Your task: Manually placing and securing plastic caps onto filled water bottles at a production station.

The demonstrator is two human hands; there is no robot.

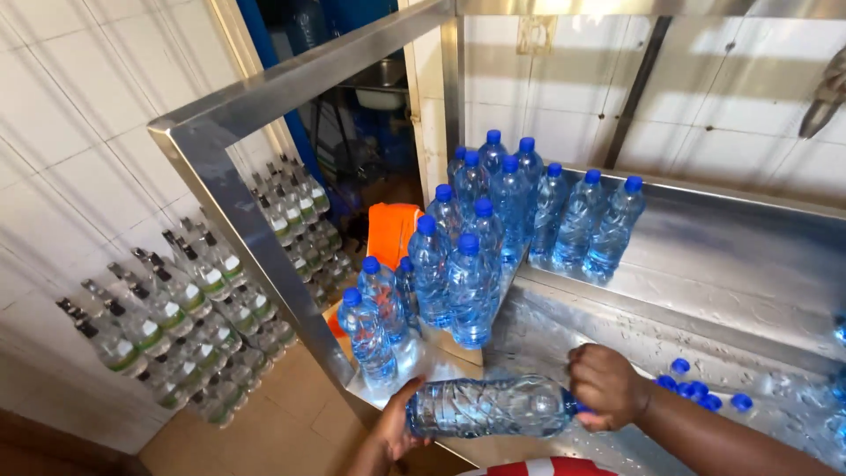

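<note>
hands met on one clear plastic water bottle that lay on its side, held level just above the near edge of the shiny steel worktable. left hand cupped the bottle's base from below and behind, fingers curled up around the bottom end and clamped on it. right hand was closed tight over the neck end, hiding the blue cap there almost wholly, so the bottle stretched between the two hands, its base toward the left one and its neck inside the right fist.

behind the held bottle, farther in on the worktable, stood a cluster of upright clear water bottles with blue caps, packed close and touching one another, with a second row of the same blue-capped bottles beyond it along the table's raised back ledge. beside the right hand, on the wet table surface, lay a few loose blue screw caps, near but not touching the fist. an orange cloth showed past the cluster, beyond the table's far corner. left of the worktable and below its edge, rows of clear bottles with dark caps and green labels lay stacked against the white tiled wall. a red and white striped garment edge showed just under the held bottle.
</note>
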